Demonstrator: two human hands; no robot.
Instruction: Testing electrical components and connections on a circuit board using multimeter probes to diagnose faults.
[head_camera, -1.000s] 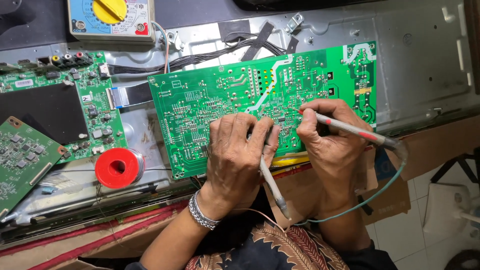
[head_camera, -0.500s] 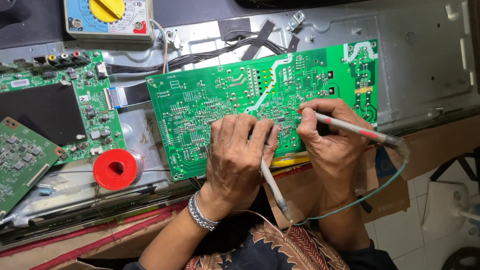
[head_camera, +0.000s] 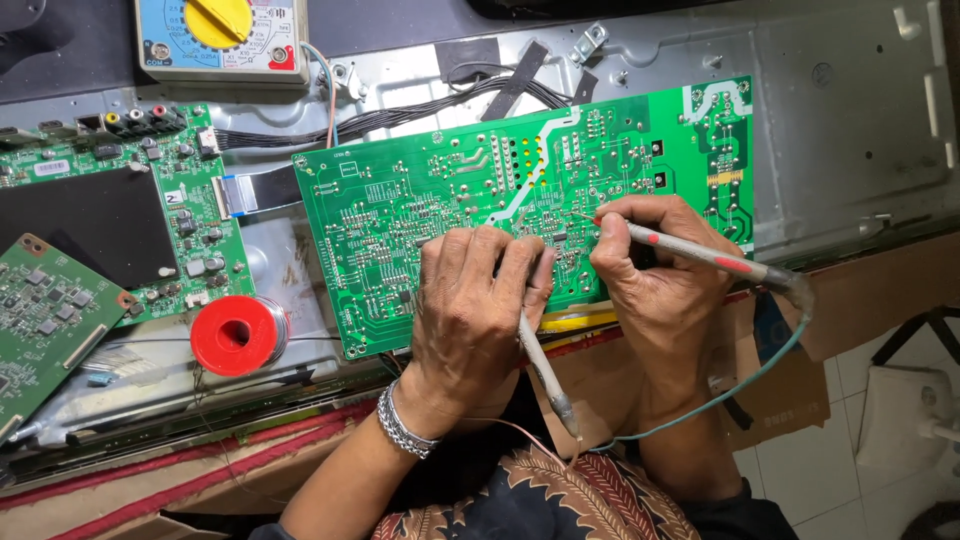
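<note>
I am watching the large green circuit board (head_camera: 440, 210) lying solder side up on the grey metal chassis panel (head_camera: 850, 120), near the middle of the view, with both hands resting on its lower edge. My right hand (head_camera: 665, 265) is closing its grip around a grey probe with red bands (head_camera: 700, 255), pinching it like a pen, and the thin tip is touching the board just left of the fingertips, close to a pale trace that is running diagonally across the board. A green lead (head_camera: 740, 385) is trailing from the probe's back end down toward my lap. My left hand (head_camera: 475, 305) is lying knuckles up on the board, its grip closing on a second grey probe (head_camera: 545, 375); the shaft is sticking out below the fingers toward my body, and the tip is hiding under the fingers, so I cannot tell where it is landing. A metal bracelet (head_camera: 403, 425) is sitting on that wrist. To the left, a red solder spool (head_camera: 238, 335) is resting just beside the board's lower left corner. Further left, a second green board with a black sheet (head_camera: 95, 225) is lying on the same panel, joined by a flat ribbon cable (head_camera: 255, 190). At the top left, an analogue multimeter with a yellow dial (head_camera: 220, 35) is standing well apart from the hands.
</note>
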